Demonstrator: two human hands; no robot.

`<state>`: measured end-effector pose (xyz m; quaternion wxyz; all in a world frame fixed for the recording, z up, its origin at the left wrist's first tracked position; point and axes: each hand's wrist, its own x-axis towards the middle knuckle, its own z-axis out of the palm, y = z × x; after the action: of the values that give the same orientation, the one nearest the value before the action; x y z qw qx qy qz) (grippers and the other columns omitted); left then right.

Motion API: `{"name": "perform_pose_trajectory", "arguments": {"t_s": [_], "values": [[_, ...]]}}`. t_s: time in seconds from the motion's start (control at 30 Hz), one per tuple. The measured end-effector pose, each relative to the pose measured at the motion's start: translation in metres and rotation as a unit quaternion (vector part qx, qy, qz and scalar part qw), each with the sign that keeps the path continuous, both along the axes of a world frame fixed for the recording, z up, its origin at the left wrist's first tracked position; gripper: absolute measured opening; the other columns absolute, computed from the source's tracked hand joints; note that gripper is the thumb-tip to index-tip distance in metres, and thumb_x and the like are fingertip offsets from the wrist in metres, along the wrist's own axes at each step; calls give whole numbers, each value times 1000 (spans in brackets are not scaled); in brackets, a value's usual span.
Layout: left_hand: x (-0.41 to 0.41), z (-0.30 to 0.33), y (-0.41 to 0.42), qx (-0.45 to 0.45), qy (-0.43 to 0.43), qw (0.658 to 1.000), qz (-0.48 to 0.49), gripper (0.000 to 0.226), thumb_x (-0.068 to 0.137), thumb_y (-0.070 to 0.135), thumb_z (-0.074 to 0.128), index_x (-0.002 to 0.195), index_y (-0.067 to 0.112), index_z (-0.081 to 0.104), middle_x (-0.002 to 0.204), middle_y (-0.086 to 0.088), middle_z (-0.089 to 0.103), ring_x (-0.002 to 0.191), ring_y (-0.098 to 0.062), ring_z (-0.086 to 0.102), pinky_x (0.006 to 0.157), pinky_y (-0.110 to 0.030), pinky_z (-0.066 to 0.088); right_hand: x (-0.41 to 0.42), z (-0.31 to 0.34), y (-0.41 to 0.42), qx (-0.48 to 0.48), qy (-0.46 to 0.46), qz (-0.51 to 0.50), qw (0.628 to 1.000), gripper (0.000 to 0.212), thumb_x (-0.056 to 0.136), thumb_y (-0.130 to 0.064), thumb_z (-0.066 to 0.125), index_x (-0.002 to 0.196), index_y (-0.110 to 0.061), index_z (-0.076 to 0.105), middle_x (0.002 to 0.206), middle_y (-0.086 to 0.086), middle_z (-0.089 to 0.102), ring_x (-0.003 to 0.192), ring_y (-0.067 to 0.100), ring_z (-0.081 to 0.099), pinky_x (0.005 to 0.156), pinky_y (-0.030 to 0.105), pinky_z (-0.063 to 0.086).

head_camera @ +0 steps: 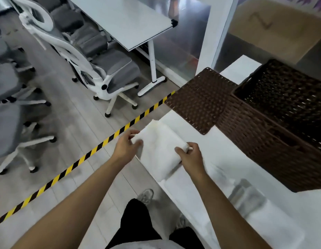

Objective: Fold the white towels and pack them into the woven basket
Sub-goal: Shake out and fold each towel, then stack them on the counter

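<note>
Both hands grip a folded white towel [158, 150] at the bench's [201, 141] left edge | left hand [126, 146], right hand [190, 157]: fingers curled, pinching its sides | open woven basket [274, 123] near, lid [201, 99] beside it.

white towel [158, 150], dark brown woven basket [274, 133], yellow-and-black striped floor tape [88, 155]

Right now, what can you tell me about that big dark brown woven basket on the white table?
The dark brown woven basket is a deep, boxy container of wicker-like strands, standing upright and open on the white table. Nothing shows inside it, though its depths are dark. A slot-like handle gap shows in its near wall. Its flat brown woven lid lies off it, beside its left corner, jutting past the table edge. Neither hand touches the basket; both hold a folded white towel in front of it.
</note>
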<state>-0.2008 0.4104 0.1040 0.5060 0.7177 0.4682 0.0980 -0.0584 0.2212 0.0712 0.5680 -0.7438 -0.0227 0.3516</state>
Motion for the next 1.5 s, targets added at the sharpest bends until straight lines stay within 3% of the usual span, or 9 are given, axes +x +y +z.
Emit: {"name": "perform_pose_trajectory", "arguments": {"t_s": [0.1,0.23,0.33,0.5,0.63,0.73,0.97,1.17,1.5], "values": [[13,-13,31,16,24,999,-42,22,96,11,63,109,28,58,97,14,61,80,-3,60,58,-9,45,-3,-14,27,-41,-20,-26,999,44,87,-25,80,119,-19,51,117,0,61,102,19,61,84,33,55],[20,-35,68,33,90,988,-119,25,95,23,63,117,32,56,107,9,64,88,-4,60,64,-23,45,-10,-31,52,-81,-47,-47,994,43,90,-24,77,119,-21,46,120,4,56,103,21,58,77,19,48],[19,-48,80,76,134,972,-178,33,93,26,66,123,30,54,117,4,61,96,-19,61,74,-34,50,-17,-37,59,-130,-88,-59,986,49,94,-25,71,134,-17,44,127,9,55,112,28,57,95,38,51],[0,-62,80,347,112,855,-369,44,91,23,63,133,23,53,143,-6,50,122,-33,50,96,-46,44,-51,-22,55,-233,-237,-55,942,57,93,-26,67,144,-23,43,140,7,52,121,27,54,102,43,50],[-9,-55,64,380,98,796,-460,42,93,36,41,127,25,62,142,-8,57,132,-37,49,100,-50,44,-83,-25,56,-312,-313,142,886,59,96,-38,56,152,-29,41,158,-2,40,143,23,39,115,39,33],[-10,-52,65,372,107,788,-479,43,92,40,40,126,25,63,139,-9,59,132,-39,50,103,-51,43,-90,-28,57,-339,-305,178,872,60,100,-43,50,156,-30,35,166,-4,28,152,19,27,121,37,24],[10,-22,50,395,38,774,-494,44,83,23,76,126,24,63,137,-5,60,128,-35,55,102,-49,46,-94,7,47,-340,-357,65,868,57,97,-33,58,152,-25,43,161,0,39,145,21,39,118,38,30],[27,25,-7,400,-43,752,-522,41,84,22,73,124,23,63,135,-2,58,118,-31,56,94,-45,47,-96,41,-4,-341,-393,-42,853,56,93,-31,63,147,-24,47,154,2,46,137,25,49,111,44,41],[19,81,-161,381,-106,726,-563,37,92,26,65,129,27,61,143,0,53,131,-28,47,107,-45,38,-135,84,-169,-372,-398,-173,821,52,96,-32,63,146,-25,49,151,1,50,137,22,47,114,40,36]]}}
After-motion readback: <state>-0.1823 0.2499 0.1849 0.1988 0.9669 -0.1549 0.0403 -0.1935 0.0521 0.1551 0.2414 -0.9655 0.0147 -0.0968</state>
